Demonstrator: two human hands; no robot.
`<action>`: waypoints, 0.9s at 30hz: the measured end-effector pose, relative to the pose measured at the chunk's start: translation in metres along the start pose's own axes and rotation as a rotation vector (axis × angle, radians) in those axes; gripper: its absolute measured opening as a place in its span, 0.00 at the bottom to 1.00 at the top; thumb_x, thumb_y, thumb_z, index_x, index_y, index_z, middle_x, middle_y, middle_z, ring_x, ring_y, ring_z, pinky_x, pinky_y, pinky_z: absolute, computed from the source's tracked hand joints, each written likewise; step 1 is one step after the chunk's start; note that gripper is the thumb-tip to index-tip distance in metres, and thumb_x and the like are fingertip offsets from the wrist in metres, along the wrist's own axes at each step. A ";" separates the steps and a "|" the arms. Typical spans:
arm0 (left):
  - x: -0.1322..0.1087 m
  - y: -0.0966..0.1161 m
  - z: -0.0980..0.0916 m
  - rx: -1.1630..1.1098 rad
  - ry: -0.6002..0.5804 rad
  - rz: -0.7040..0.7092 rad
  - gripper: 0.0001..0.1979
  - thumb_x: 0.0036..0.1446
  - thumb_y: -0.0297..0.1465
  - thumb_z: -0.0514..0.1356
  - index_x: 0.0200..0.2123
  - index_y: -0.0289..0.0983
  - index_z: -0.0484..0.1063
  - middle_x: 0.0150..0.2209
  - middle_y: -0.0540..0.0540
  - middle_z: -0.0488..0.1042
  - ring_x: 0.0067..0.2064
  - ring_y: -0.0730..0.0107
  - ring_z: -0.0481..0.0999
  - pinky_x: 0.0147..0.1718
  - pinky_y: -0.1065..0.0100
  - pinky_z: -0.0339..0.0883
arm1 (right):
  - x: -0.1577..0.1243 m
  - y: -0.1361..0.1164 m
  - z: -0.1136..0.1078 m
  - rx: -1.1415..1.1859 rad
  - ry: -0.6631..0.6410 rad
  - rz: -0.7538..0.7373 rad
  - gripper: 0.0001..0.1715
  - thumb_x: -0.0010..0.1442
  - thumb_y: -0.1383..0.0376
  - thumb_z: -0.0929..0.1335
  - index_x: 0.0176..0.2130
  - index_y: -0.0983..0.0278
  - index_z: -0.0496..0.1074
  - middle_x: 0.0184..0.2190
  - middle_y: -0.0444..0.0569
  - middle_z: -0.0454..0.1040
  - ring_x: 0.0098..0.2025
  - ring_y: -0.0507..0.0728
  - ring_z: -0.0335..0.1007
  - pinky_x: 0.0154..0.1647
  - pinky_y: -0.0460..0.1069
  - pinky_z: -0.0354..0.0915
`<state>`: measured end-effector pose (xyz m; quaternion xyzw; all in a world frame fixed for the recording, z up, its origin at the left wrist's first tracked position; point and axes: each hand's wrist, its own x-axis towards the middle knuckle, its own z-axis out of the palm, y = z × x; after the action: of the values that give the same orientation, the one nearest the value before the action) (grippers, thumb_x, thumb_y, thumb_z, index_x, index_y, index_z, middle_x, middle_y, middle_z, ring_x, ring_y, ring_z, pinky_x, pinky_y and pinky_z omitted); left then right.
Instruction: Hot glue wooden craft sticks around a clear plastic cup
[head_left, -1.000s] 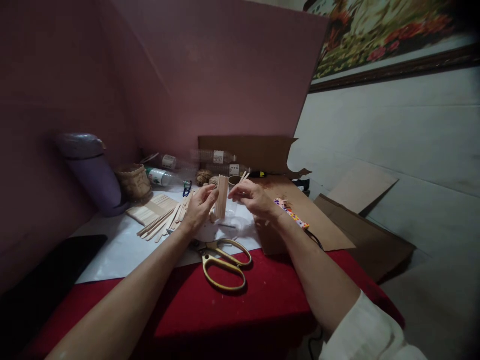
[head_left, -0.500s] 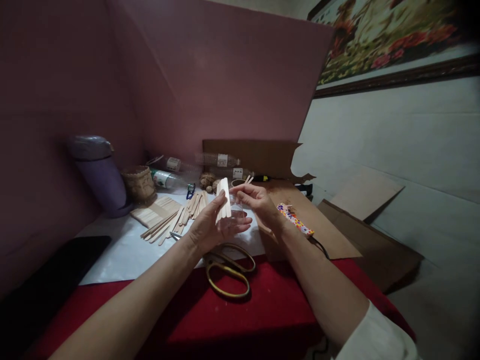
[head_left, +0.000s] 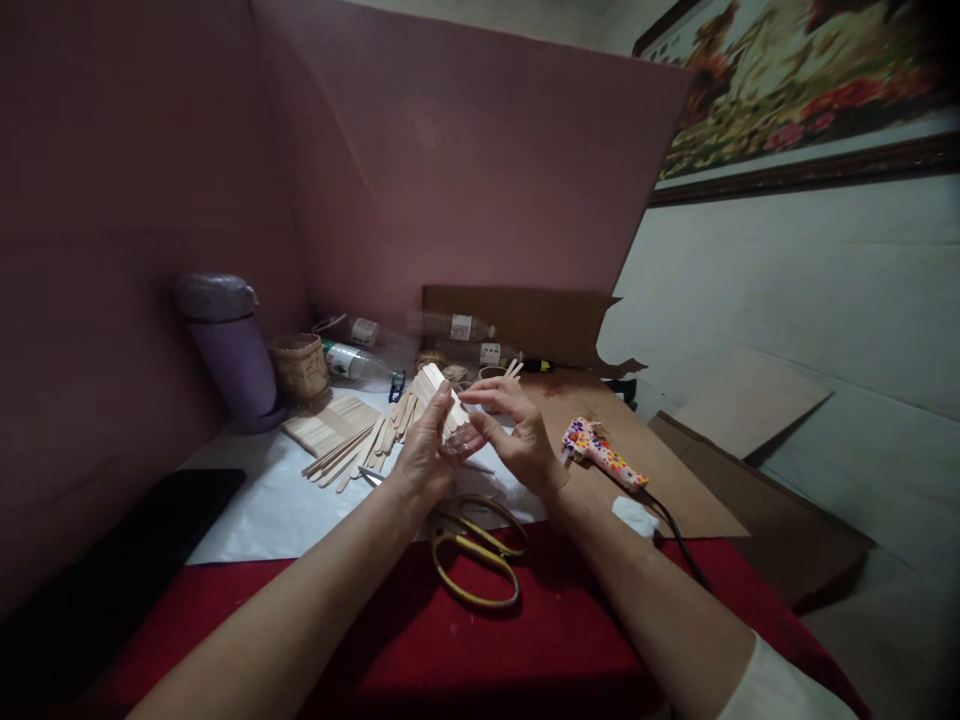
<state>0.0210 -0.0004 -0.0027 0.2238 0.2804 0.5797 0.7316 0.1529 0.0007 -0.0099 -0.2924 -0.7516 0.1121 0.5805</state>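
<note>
My left hand (head_left: 424, 452) is closed round a clear plastic cup (head_left: 461, 438) that has flat wooden sticks (head_left: 442, 395) stuck along its side. My right hand (head_left: 517, 435) is at the cup from the right, its fingers pressed on the sticks and the cup. Both hands hover above a white sheet (head_left: 262, 500) on a red table (head_left: 480, 640). Loose wooden sticks (head_left: 360, 440) lie in a fan just left of my left hand. Gold-handled scissors (head_left: 472, 555) lie on the table below my hands.
A glue gun with coloured dots (head_left: 600, 452) lies on brown cardboard (head_left: 675, 490) to the right, its black cord trailing off. At the back left stand a purple flask (head_left: 232, 350), a small woven basket (head_left: 300, 368) and lying plastic bottles (head_left: 450, 328). A pink board (head_left: 465, 160) walls the back.
The stick-covered cup has tilted from upright to leaning left. My right hand has closed in onto it. The camera view has shifted, so the table items sit further right.
</note>
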 end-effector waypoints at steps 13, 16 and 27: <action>0.008 0.002 -0.006 -0.043 -0.014 0.110 0.19 0.49 0.34 0.71 0.42 0.39 0.69 0.32 0.50 0.77 0.29 0.70 0.79 0.30 0.69 0.75 | -0.013 -0.004 0.018 -0.133 0.062 -0.024 0.13 0.60 0.67 0.70 0.46 0.58 0.76 0.45 0.52 0.74 0.51 0.61 0.69 0.54 0.59 0.65; 0.006 0.003 -0.004 -0.055 -0.019 0.055 0.17 0.52 0.34 0.69 0.42 0.38 0.69 0.30 0.50 0.76 0.27 0.71 0.78 0.27 0.71 0.73 | -0.014 -0.005 0.019 -0.121 0.069 -0.031 0.13 0.61 0.67 0.70 0.47 0.59 0.76 0.46 0.52 0.74 0.51 0.61 0.69 0.53 0.58 0.65; -0.003 0.008 0.005 -0.069 -0.040 -0.301 0.12 0.62 0.37 0.59 0.33 0.33 0.70 0.21 0.47 0.72 0.19 0.71 0.73 0.19 0.73 0.69 | -0.013 -0.010 0.018 -0.146 0.075 -0.031 0.12 0.60 0.66 0.69 0.45 0.58 0.77 0.41 0.51 0.71 0.47 0.61 0.68 0.50 0.58 0.65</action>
<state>0.0182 -0.0014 0.0070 0.1655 0.2762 0.4682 0.8229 0.1349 -0.0117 -0.0203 -0.3263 -0.7399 0.0368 0.5871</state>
